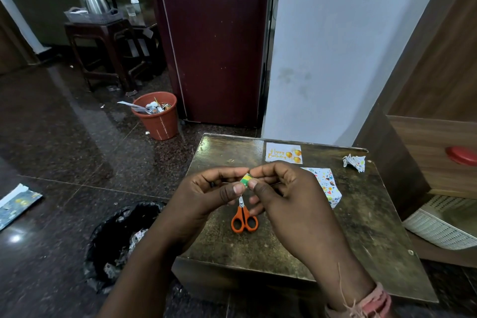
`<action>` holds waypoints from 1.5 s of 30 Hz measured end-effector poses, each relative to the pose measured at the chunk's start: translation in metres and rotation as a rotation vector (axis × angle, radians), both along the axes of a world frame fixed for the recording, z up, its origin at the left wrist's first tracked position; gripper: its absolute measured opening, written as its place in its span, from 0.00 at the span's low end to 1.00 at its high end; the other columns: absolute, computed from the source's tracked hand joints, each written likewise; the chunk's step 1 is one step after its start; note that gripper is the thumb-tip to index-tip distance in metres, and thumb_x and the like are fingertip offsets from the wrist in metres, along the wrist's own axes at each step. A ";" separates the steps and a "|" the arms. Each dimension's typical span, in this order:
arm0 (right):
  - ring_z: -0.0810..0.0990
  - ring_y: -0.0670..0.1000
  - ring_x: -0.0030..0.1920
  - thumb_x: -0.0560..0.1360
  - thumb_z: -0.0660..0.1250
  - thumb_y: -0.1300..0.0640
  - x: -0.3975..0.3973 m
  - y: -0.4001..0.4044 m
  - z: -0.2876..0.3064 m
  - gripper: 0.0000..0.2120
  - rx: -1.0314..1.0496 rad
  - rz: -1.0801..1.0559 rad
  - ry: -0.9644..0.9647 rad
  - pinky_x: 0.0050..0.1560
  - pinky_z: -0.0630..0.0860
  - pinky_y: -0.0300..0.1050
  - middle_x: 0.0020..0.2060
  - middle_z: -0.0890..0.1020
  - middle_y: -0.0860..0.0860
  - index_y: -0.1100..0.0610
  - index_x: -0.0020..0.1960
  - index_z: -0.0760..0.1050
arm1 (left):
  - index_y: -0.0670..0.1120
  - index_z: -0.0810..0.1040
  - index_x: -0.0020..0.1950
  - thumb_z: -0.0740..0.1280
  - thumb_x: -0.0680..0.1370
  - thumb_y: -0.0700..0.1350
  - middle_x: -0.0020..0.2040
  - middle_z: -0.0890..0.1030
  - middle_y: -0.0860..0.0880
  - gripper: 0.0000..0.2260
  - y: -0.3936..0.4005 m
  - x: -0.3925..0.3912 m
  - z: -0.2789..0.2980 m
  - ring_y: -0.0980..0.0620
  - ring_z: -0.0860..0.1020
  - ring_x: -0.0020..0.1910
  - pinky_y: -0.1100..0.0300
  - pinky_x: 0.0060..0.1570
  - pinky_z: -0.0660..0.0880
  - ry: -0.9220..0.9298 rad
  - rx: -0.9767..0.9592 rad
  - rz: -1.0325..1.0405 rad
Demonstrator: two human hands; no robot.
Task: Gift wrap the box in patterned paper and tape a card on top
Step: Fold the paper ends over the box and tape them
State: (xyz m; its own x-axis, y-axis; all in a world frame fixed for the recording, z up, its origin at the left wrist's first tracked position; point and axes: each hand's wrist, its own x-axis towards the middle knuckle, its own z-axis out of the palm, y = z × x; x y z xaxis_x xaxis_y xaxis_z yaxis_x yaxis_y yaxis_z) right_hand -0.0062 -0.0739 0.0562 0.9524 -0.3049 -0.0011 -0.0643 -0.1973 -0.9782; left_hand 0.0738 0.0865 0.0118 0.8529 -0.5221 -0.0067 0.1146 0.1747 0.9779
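both hands are up over the middle of the surface (361,227), a worn brown tabletop, w/ a small green-and-yellow roll of tape (245,179) held between them. left hand (206,193) has its grip clamped on the roll, thumb on the near side and index finger over the top; right hand (281,188) pinches it from the other side w/ thumb and forefinger, other fingers curled under. whether any tape end is peeled off is too small to tell. directly below the hands, orange-handled scissors (244,218) lie flat on the surface, handles toward the person, blades mostly hidden behind the fingers. the wrapped box (326,184), in white paper w/ a colourful pattern, sits on the surface just right of the right hand, partly covered by it. beyond the hands, nr the far edge, lies the card (283,153), white w/ gold "happy birthday" lettering and gold balloons, apart from the box. a crumpled scrap of patterned paper (355,162) sits nr the far right corner. a pinkish band w/ loose threads (371,301) is on the right wrist. on the floor to the left, a bin lined w/ a black bag (121,235) holds paper scraps, close to the surface's left edge; further back an orange bucket (157,117) is full of waste. a dark red fridge (214,39) stands behind, and a steel kettle (96,0) sits on a stool well back on the left.
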 end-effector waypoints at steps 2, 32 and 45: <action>0.86 0.51 0.33 0.79 0.70 0.61 0.000 0.000 0.001 0.05 -0.004 0.001 0.001 0.44 0.84 0.58 0.36 0.85 0.52 0.51 0.48 0.80 | 0.45 0.85 0.61 0.77 0.70 0.48 0.59 0.85 0.41 0.20 0.000 0.000 0.000 0.49 0.82 0.56 0.55 0.54 0.75 -0.007 0.007 -0.008; 0.85 0.47 0.35 0.78 0.70 0.63 0.000 -0.001 0.002 0.08 -0.055 -0.006 0.007 0.43 0.84 0.50 0.38 0.85 0.47 0.51 0.45 0.80 | 0.46 0.85 0.60 0.79 0.71 0.43 0.54 0.86 0.45 0.18 -0.002 0.000 -0.002 0.52 0.82 0.51 0.52 0.55 0.76 0.016 0.010 -0.027; 0.87 0.52 0.37 0.79 0.68 0.64 -0.001 0.004 0.003 0.08 0.064 -0.019 0.038 0.47 0.84 0.62 0.42 0.85 0.51 0.51 0.47 0.78 | 0.45 0.84 0.62 0.78 0.70 0.46 0.58 0.84 0.39 0.21 -0.001 0.000 -0.004 0.42 0.80 0.58 0.35 0.66 0.71 0.039 -0.006 -0.025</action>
